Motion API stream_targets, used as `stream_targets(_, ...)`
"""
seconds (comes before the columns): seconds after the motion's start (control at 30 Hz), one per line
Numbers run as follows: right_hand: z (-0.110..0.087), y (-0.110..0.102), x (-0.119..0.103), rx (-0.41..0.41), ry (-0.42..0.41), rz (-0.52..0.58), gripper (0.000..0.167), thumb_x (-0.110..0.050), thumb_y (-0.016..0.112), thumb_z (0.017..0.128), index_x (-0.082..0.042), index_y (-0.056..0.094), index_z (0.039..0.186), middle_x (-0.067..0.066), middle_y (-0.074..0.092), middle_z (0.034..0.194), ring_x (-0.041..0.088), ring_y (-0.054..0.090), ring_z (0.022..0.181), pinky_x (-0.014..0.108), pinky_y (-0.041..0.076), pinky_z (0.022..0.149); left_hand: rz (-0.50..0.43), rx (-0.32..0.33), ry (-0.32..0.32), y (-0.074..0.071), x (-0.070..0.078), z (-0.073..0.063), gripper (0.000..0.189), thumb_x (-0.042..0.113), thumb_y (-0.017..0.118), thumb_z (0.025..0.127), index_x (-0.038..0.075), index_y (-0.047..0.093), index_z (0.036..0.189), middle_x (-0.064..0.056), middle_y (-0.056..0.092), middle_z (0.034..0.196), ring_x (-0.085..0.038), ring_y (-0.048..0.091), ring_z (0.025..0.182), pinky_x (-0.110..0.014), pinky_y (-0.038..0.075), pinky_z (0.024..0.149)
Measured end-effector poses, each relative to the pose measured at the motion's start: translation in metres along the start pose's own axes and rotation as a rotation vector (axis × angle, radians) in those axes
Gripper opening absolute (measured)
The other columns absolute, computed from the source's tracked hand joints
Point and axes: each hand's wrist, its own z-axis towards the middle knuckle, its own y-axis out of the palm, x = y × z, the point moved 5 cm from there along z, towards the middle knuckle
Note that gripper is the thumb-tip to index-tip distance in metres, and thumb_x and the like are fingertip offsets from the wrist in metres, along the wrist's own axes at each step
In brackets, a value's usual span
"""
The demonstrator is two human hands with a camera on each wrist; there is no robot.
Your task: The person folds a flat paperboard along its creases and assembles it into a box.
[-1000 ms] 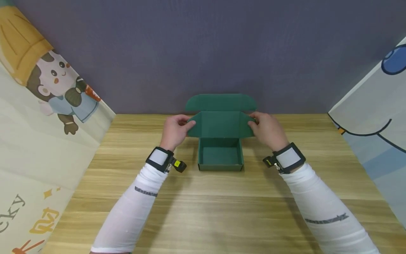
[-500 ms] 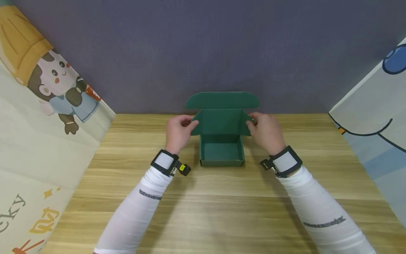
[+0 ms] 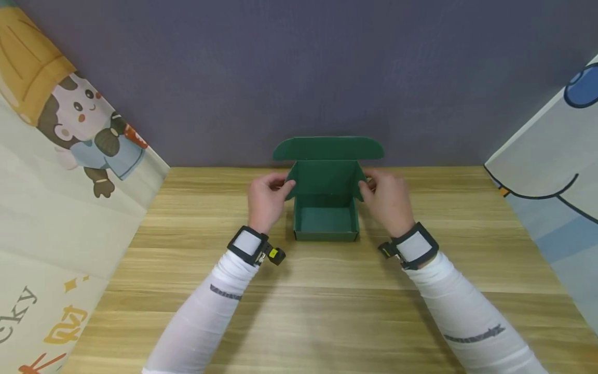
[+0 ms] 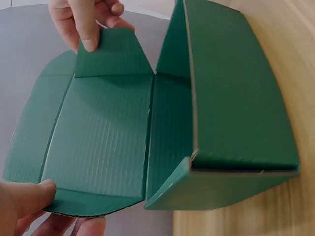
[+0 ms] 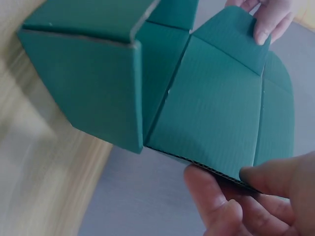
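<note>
A green cardboard box (image 3: pixel 326 236) stands on the table with its lid (image 3: pixel 326 176) raised at the back and its inside bare. My left hand (image 3: pixel 267 201) pinches the lid's left side flap (image 4: pixel 93 202) between thumb and fingers. On the other side my right hand (image 3: pixel 386 201) pinches the right side flap (image 4: pixel 115 54) the same way. Both flaps are folded partly inward from the lid panel. Along the lid's far edge the long front flap (image 3: pixel 328 148) stands up, held by neither hand. Each wrist view shows both hands on the flaps.
The box stands near the back of the wood-grain table (image 3: pixel 322 311), close to a dark grey-blue wall (image 3: pixel 299 78). Printed cartoon sheets (image 3: pixel 79 208) hang at the left and right sides.
Both side flaps have turned inward, and my hands have come closer together with them. The lid panel stands more upright, and the box appears slightly farther back.
</note>
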Motion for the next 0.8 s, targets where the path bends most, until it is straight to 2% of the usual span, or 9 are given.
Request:
stream_targets(0.3, -0.011, 0.007, -0.001, 0.037, 0.040, 0.046, 0.026, -0.013, 0.065, 0.091, 0.004, 0.067, 0.111, 0.014, 0.072, 0.077, 0.024, 0.068, 0.064, 0.040, 0.052, 0.055, -0.034, 0.051, 0.010, 0.006, -0.001, -0.010, 0.015, 0.017, 0.075, 0.085, 0.008, 0.076, 0.098, -0.004, 0.075, 0.093, -0.013, 0.069, 0.073, -0.027, 0.057, 0.066)
stream_targets(0.47, -0.018, 0.012, 0.000, 0.063, 0.060, 0.065, 0.026, -0.014, 0.066, 0.091, 0.002, 0.067, 0.111, 0.013, 0.072, 0.079, 0.022, 0.068, 0.065, 0.038, 0.053, 0.055, -0.037, 0.089, 0.026, 0.008, -0.002, -0.018, 0.015, 0.015, 0.076, 0.084, 0.007, 0.076, 0.097, -0.005, 0.075, 0.090, -0.014, 0.067, 0.073, -0.029, 0.056, 0.066)
stream_targets(0.8, -0.031, 0.019, -0.002, 0.095, 0.063, 0.094, 0.023, -0.017, 0.066, 0.091, -0.001, 0.067, 0.108, 0.010, 0.072, 0.081, 0.019, 0.067, 0.065, 0.036, 0.055, 0.056, -0.085, 0.134, 0.011, 0.012, -0.007, -0.033, 0.014, 0.013, 0.076, 0.084, 0.007, 0.074, 0.097, -0.004, 0.074, 0.089, -0.015, 0.070, 0.079, -0.029, 0.058, 0.070)
